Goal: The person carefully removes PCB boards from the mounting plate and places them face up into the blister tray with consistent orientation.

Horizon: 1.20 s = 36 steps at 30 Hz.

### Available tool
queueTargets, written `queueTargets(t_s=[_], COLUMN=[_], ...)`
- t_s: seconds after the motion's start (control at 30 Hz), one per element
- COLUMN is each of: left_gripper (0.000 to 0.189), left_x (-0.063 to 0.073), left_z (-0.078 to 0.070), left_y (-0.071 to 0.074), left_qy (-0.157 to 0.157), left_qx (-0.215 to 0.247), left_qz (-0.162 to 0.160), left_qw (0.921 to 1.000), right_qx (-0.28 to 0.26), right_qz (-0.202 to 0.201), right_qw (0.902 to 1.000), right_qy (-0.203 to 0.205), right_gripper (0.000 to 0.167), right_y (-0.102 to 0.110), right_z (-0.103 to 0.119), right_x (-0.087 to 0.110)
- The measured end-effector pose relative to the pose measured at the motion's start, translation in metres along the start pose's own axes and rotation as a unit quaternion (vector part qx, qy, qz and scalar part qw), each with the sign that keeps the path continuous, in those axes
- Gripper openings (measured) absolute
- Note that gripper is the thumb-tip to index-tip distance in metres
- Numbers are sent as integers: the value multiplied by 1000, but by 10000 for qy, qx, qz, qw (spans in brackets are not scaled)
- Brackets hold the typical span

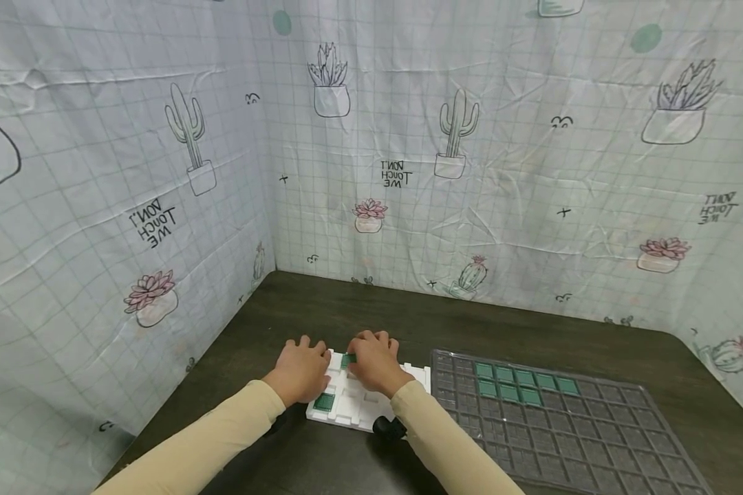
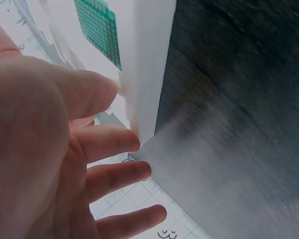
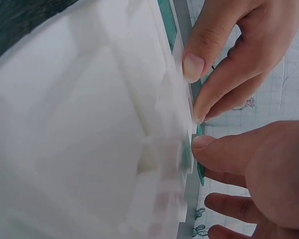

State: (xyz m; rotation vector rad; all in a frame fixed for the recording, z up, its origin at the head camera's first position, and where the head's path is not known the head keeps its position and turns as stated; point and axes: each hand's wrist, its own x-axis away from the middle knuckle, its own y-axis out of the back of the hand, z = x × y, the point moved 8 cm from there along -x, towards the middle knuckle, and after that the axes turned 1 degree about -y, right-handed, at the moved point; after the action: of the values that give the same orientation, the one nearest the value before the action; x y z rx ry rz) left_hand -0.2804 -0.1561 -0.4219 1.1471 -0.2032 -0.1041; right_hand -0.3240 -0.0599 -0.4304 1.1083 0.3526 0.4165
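Note:
My right hand (image 1: pixel 376 361) pinches a green perfboard (image 1: pixel 347 360) at the far left part of a white slotted tray (image 1: pixel 350 405). In the right wrist view, this perfboard (image 3: pixel 200 169) stands between thumb and fingers, tilted close to the tray's surface. My left hand (image 1: pixel 300 371) rests at the tray's left edge, thumb and index finger touching it, the other fingers loosely extended in the left wrist view. Another green perfboard (image 1: pixel 324 401) sits in the tray's near left slot, and it also shows as a dotted green square (image 2: pixel 99 31) in the left wrist view.
Right of the white tray lies a larger dark transparent compartment tray (image 1: pixel 569 430), with several green perfboards (image 1: pixel 524 378) in its far rows. Both stand on a dark wooden table (image 1: pixel 322 302). Printed cloth (image 1: pixel 371 137) walls the table at the back and sides.

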Motion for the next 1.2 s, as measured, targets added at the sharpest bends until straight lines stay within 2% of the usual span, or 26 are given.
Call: queueTargets(t_s=[0.27, 0.57, 0.97, 1.2], left_gripper=[54, 54, 54, 54], left_x=[-1, 0, -1, 0], left_z=[1, 0, -1, -2], left_y=[-1, -1, -2, -1], left_qy=[10, 9, 31, -6], left_qx=[-65, 60, 94, 138], left_qz=[36, 49, 49, 62], left_qw=[10000, 10000, 9999, 9999], right_qx=[-35, -111, -175, -161], right_qz=[29, 181, -23, -136], right_qw=[10000, 9997, 9998, 9995], right_qy=[-13, -95, 107, 241], right_gripper=[23, 24, 22, 21], right_y=[6, 13, 27, 44], right_z=[-5, -10, -15, -24], right_x=[2, 7, 16, 30])
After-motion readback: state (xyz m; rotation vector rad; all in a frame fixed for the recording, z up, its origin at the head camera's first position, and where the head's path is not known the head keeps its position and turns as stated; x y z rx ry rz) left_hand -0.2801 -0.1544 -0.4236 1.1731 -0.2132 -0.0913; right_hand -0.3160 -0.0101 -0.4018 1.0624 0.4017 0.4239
